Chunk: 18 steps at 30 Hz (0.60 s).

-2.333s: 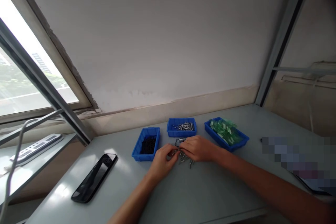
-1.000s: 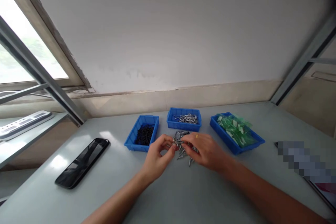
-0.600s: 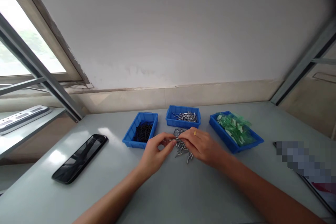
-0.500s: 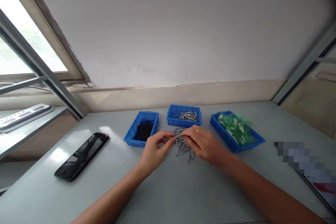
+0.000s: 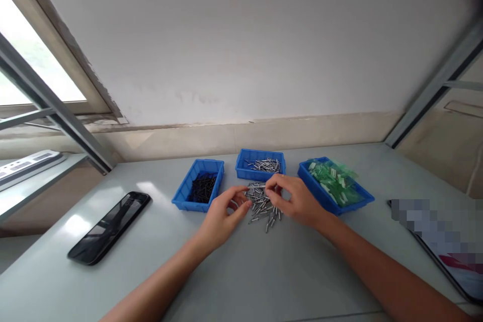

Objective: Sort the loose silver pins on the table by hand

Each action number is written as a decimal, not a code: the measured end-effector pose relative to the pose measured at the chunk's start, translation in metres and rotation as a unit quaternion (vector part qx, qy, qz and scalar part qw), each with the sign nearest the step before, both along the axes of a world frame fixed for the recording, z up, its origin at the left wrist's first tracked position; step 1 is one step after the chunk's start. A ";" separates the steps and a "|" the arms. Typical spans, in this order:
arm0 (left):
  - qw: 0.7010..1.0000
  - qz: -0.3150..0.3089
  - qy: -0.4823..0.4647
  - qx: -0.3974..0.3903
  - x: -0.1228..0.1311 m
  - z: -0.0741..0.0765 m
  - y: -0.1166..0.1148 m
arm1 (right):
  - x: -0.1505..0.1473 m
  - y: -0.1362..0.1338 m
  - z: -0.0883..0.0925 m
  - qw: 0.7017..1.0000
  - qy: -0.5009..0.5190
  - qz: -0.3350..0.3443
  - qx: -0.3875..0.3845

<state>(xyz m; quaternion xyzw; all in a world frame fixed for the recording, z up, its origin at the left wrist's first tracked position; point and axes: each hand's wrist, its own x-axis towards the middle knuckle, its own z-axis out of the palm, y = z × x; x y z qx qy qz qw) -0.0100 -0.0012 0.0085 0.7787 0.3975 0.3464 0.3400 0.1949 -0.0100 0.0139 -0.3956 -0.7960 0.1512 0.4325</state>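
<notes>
1. Two bare hands, one person's: left hand (image 5: pixel 222 214) and right hand (image 5: pixel 300 202), meeting over the middle of the desk (image 5: pixel 264 271)
2. One loose pile of silver pins (image 5: pixel 260 205), too many to count, lying on the bare desk between the two hands and just in front of the middle bin
3. Left fingers (image 5: pixel 237 192) curled yet parted, a gap between thumb and forefinger at the pile's left edge, gripping nothing that shows
4. Right fingers (image 5: pixel 272 192) bunched tip to tip on the pile's far right edge; cannot tell whether a pin sits between them
5. Three blue bins in a row behind the pile: left bin (image 5: pixel 180 198) with small black pieces, middle bin (image 5: pixel 258 176) with more silver pins, right bin (image 5: pixel 350 204) with green packets
6. One black phone (image 5: pixel 109 226), flat and face up, well to the left of the bins
7. One white power strip (image 5: pixel 26 162) on a lower shelf (image 5: pixel 22 188) at the far left, apart from the desk
8. One blurred patch (image 5: pixel 433 216) at the desk's right edge, over a dark flat thing; cannot tell what
9. Desk pale grey, smooth and glossy, with bright patches of light near the phone
10. White wall (image 5: pixel 245 50) with a beige band along its foot behind the desk; one window (image 5: pixel 37 65) at the upper left, full of daylight; two grey metal struts, one slanting at the left (image 5: pixel 56 110), one at the right (image 5: pixel 433 90)
</notes>
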 end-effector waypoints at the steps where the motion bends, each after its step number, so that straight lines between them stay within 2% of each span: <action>1: 0.999 -0.009 0.034 0.028 0.000 -0.002 0.000 | 0.003 0.004 -0.002 0.999 0.002 -0.040 -0.001; 4: 0.985 -0.037 0.134 0.105 -0.001 -0.009 0.000 | 0.010 0.015 -0.008 0.990 -0.042 -0.132 -0.006; 8: 0.963 -0.026 0.228 0.139 -0.005 -0.019 0.004 | 0.015 0.019 -0.010 0.979 -0.115 -0.164 -0.040; 12: 0.946 -0.008 0.287 0.151 -0.007 -0.026 0.009 | 0.009 0.014 -0.009 0.977 -0.144 -0.153 -0.026; 18: 0.940 0.021 0.302 0.159 -0.005 -0.022 0.008 | -0.003 0.007 -0.018 0.970 -0.233 -0.066 0.004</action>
